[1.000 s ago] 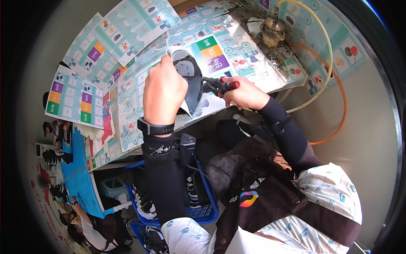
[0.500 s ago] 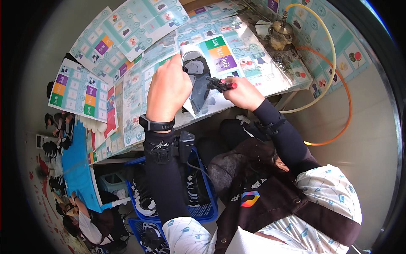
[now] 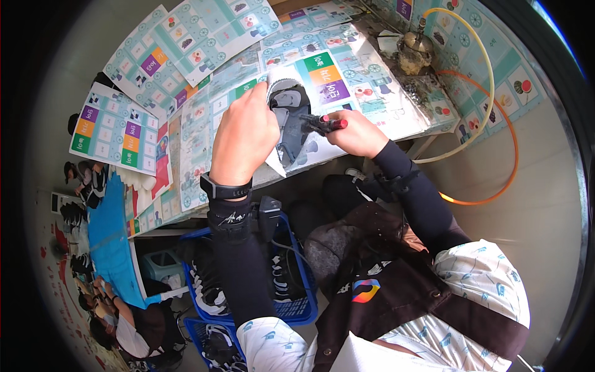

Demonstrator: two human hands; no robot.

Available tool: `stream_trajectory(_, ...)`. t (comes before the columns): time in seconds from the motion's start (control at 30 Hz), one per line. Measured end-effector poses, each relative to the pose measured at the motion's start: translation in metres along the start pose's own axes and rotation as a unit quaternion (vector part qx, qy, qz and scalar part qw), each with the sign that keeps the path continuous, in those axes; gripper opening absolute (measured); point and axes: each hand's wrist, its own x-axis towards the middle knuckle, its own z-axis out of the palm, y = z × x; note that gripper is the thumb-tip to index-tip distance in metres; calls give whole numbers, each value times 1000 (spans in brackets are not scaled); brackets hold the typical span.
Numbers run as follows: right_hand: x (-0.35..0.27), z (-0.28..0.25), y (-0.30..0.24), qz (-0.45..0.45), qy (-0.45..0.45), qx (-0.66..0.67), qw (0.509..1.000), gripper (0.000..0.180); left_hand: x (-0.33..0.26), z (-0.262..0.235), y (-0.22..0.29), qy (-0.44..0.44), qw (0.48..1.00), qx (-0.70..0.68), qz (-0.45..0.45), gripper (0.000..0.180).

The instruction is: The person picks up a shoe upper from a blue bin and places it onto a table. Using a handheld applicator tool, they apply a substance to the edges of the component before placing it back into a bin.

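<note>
At the near edge of the worktable, my left hand (image 3: 245, 136) grips the left side of what looks like a shoe sole (image 3: 291, 130), its rim white and its face in grey and black patches. My fingers curl over its upper left edge, and it stands tilted above a printed sheet. In my right hand (image 3: 359, 135) is a black brush-like tool (image 3: 319, 123) with two red ends. Its dark tip meets the right part of the sole; whether it is one tool or two I cannot tell.
Printed sheets (image 3: 130, 133) cover the table. At the back right a stained metal pot (image 3: 414, 51) has a yellowish hose (image 3: 492, 74) curving right; an orange hose (image 3: 514, 136) hangs below. Blue baskets (image 3: 297, 310) with shoes stand under the table. Another person (image 3: 133, 332) works at the lower left.
The sole has turned slightly in my left hand, showing more of its white upper rim. My left hand and wrist have shifted a little left; the right hand stays nearly in place.
</note>
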Motion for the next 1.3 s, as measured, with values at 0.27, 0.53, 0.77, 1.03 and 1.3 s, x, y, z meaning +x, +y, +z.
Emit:
stream_trajectory(0.27,3,-2,-3,17,-52,-25,998,24,-2,-5,3,-25,999,15,40,36)
stream_trajectory(0.53,3,2,-3,5,-47,-25,999,26,5,-5,-14,-38,999,-28,15,43)
stream_trajectory(0.77,1,0,-4,-23,-11,9,1000,22,14,-6,-18,-57,997,-33,33,44)
stream_trajectory(1.03,7,5,-1,-3,2,8,1000,22,10,-3,-23,-25,998,-37,52,44)
stream_trajectory(1.3,8,7,-5,9,17,8,1000,19,6,-9,-16,-27,999,-35,32,44)
